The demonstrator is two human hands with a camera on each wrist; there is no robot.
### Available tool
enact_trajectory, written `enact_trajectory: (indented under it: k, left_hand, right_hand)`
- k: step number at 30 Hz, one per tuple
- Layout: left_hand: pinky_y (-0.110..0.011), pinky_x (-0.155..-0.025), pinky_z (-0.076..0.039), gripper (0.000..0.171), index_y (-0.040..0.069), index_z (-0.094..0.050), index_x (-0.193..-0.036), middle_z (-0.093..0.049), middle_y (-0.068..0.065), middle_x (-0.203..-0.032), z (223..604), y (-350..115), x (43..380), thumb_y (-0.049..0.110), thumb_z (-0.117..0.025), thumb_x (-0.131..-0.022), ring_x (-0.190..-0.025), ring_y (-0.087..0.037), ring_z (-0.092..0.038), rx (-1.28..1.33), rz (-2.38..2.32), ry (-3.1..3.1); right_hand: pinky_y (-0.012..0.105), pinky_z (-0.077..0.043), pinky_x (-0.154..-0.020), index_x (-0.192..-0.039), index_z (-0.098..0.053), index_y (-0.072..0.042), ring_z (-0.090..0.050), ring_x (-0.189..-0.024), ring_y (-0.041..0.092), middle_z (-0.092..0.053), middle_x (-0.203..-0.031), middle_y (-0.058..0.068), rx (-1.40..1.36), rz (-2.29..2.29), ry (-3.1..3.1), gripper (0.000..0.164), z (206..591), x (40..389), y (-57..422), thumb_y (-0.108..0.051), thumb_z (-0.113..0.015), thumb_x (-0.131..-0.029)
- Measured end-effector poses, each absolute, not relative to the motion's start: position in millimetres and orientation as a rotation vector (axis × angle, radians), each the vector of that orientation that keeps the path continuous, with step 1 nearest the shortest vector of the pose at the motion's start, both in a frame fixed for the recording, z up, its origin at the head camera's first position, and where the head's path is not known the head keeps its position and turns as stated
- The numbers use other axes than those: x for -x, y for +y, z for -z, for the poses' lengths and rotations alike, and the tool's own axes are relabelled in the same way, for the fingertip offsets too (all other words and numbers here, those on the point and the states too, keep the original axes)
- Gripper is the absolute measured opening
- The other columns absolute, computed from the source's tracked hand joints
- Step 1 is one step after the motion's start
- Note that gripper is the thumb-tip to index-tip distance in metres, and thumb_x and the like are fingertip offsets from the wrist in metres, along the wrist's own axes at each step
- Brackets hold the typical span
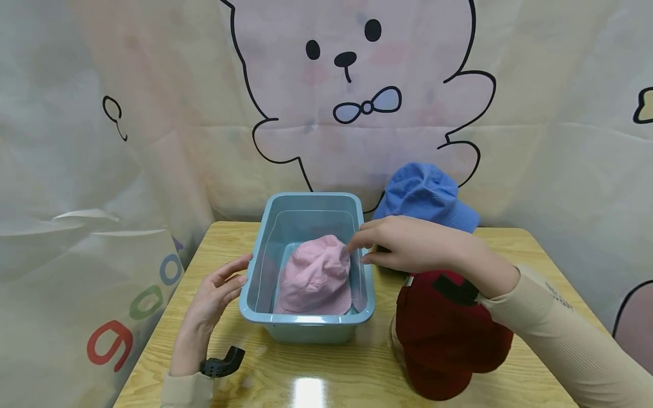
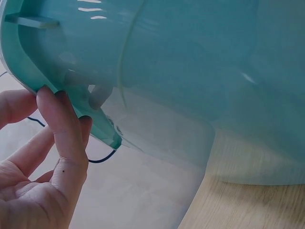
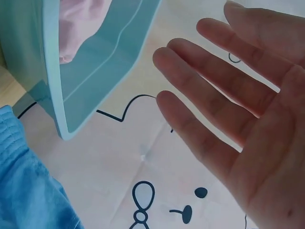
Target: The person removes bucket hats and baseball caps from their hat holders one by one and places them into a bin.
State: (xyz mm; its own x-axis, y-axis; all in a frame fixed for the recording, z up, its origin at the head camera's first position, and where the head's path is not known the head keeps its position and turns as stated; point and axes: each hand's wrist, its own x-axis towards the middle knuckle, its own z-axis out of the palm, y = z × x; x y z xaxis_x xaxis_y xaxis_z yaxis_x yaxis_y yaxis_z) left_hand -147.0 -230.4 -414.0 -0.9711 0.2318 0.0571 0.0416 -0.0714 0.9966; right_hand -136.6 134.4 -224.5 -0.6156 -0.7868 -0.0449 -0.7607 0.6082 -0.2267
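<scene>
Head view: blue bin (image 1: 265, 272) mid-table, pink hat (image 1: 317, 276) inside. Left hand (image 1: 216, 294) spread, fingertips on the bin's left rim. Right hand (image 1: 408, 243) relaxed over its right rim.
Left wrist: straight fingers (image 2: 62, 124) touch rim.
Right wrist: fingers (image 3: 205, 129) splayed, holding nothing.

Three hats are in view: one pink hat (image 1: 317, 276) at the centre of the head view, one blue hat (image 1: 425, 195) right of centre, and one red hat (image 1: 449, 334) at the lower right. There is one light blue plastic bin (image 1: 308, 323), one wooden table (image 1: 214, 362), and two hands.
</scene>
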Motion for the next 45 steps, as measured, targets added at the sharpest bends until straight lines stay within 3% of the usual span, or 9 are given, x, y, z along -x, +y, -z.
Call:
enact_trajectory:
  k: [7, 14, 22, 25, 29, 37, 45]
  left_hand:
    - [-0.02, -0.084, -0.054, 0.041, 0.0, -0.05, -0.137, -0.061, 0.009, -0.117, 413.2, -232.9, 145.5, 0.005, -0.054, -0.096, -0.096, -0.005, -0.065, -0.308, -2.204, 2.035]
    - [-0.02, -0.084, -0.054, 0.042, 0.0, -0.049, -0.137, -0.06, 0.009, -0.117, 411.3, -235.4, 143.4, 0.007, -0.056, -0.096, -0.096, -0.004, -0.066, -0.269, -2.195, 2.066]
    - [-0.019, -0.084, -0.054, 0.041, 0.001, -0.051, -0.137, -0.06, 0.009, -0.117, 411.7, -239.4, 143.2, 0.005, -0.055, -0.096, -0.096, -0.005, -0.065, -0.263, -2.206, 2.061]
    - [-0.019, -0.084, -0.054, 0.04, 0.002, -0.051, -0.136, -0.061, 0.009, -0.117, 410.7, -240.4, 143.1, 0.005, -0.054, -0.096, -0.097, -0.005, -0.065, -0.285, -2.214, 2.058]
    - [-0.019, -0.084, -0.054, 0.039, 0.002, -0.052, -0.135, -0.061, 0.009, -0.118, 410.5, -241.7, 144.1, 0.004, -0.053, -0.096, -0.098, -0.004, -0.065, -0.304, -2.216, 2.057]
    - [-0.02, -0.084, -0.055, 0.038, 0.003, -0.054, -0.134, -0.061, 0.009, -0.118, 413.4, -236.4, 145.9, 0.003, -0.053, -0.096, -0.098, -0.005, -0.065, -0.332, -2.235, 2.019]
    - [-0.021, -0.083, -0.055, 0.038, 0.004, -0.055, -0.133, -0.062, 0.008, -0.117, 416.3, -231.7, 147.4, 0.002, -0.053, -0.095, -0.097, -0.006, -0.066, -0.345, -2.25, 1.988]
  right_hand:
    - [0.03, -0.051, -0.088, -0.118, -0.065, -0.023, -0.061, -0.099, 0.004, -0.064, -0.115, -0.011, 1.32, 0.297, 2.783, 0.024, 223.9, 122.5, 145.4, -0.021, -0.059, -0.095]
    - [0.025, -0.051, -0.082, -0.11, -0.066, -0.026, -0.054, -0.093, -0.002, -0.061, -0.102, -0.017, 1.478, 0.366, 2.894, 0.019, 230.4, 111.9, 158.1, -0.02, -0.064, -0.092]
    - [0.018, -0.05, -0.087, -0.11, -0.067, -0.022, -0.06, -0.101, 0.003, -0.064, -0.108, -0.013, 1.595, 0.546, 2.99, 0.027, 242.1, 100.7, 174.0, -0.012, -0.071, -0.086]
    - [0.01, -0.044, -0.091, -0.111, -0.068, -0.021, -0.06, -0.102, 0.004, -0.065, -0.109, -0.012, 1.619, 0.594, 3.02, 0.019, 246.6, 96.8, 179.5, -0.027, -0.06, -0.095]
    - [0.006, -0.04, -0.095, -0.111, -0.068, -0.019, -0.061, -0.105, 0.005, -0.066, -0.111, -0.009, 1.669, 0.638, 3.064, 0.039, 252.8, 91.3, 185.6, -0.041, -0.039, -0.101]
    - [0.008, -0.036, -0.102, -0.105, -0.072, -0.011, -0.063, -0.098, 0.013, -0.068, -0.108, 0.002, 1.889, 0.75, 3.167, 0.034, 266.3, 78.9, 196.2, -0.031, -0.045, -0.101]
    - [0.012, -0.037, -0.105, -0.101, -0.073, -0.003, -0.058, -0.106, 0.011, -0.069, -0.103, 0.011, 1.924, 0.898, 3.198, 0.035, 280.4, 65.6, 210.3, -0.027, -0.047, -0.101]
